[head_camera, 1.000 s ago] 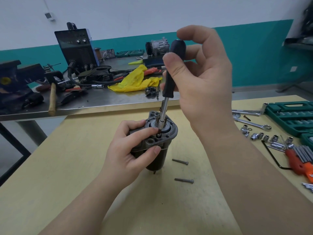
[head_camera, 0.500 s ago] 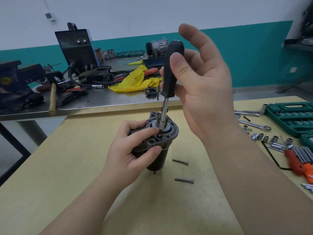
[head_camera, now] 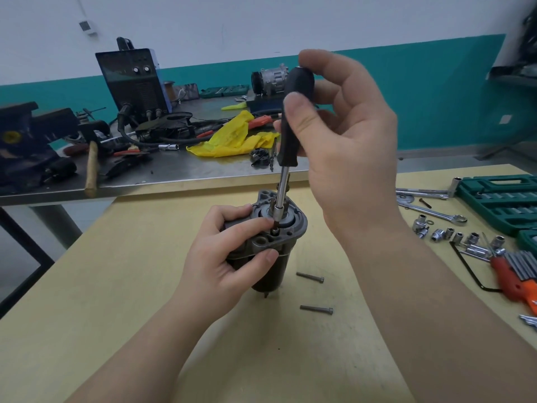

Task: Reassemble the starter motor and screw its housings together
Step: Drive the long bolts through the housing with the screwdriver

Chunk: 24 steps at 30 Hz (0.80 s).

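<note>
Right hand (head_camera: 343, 135) regripped since half a second ago: forefinger curled back over the screwdriver (head_camera: 292, 123) handle, thumb pinching. Probably another turn on the bolt. Left hand (head_camera: 232, 254) clasping the upright starter motor (head_camera: 276, 228); spare bolts (head_camera: 310, 277) at four o'clock.

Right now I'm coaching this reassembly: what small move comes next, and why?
Probably keep twisting the driver with the right hand: its tip sits on a screw in the starter motor flange, the left hand steadies it, and two bolts wait on the table.
</note>
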Motion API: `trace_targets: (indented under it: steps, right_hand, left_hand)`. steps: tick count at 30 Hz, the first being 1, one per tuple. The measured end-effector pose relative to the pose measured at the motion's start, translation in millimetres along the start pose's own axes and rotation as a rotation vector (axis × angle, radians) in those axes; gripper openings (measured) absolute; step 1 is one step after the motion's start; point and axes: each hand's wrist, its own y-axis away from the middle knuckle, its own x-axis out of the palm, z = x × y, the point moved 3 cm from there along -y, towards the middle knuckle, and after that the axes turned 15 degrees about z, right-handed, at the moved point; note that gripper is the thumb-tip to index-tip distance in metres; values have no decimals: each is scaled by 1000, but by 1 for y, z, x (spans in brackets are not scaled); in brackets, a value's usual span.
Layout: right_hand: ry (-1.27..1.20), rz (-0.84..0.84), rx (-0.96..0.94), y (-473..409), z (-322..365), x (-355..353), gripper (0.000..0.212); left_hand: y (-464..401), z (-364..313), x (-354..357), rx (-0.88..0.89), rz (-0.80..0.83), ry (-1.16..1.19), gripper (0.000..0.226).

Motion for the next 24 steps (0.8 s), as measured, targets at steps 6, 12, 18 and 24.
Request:
trace_targets:
  steps: [6,12,18,24]
  right_hand:
    - [100,-90,-9,0,-4,3,33]
    - [-130,-47,40,1,-8,1,24]
    - [25,-44,-15,-1,-4,5,28]
    - [-54,-61,-19,0,-7,3,19]
  left_hand:
    - [0,2,0,1,-1,-25,40]
    - [0,1,0,10,0,-33,41]
    - [0,0,0,9,0,-21,41]
    - [0,1,0,6,-4,-26,41]
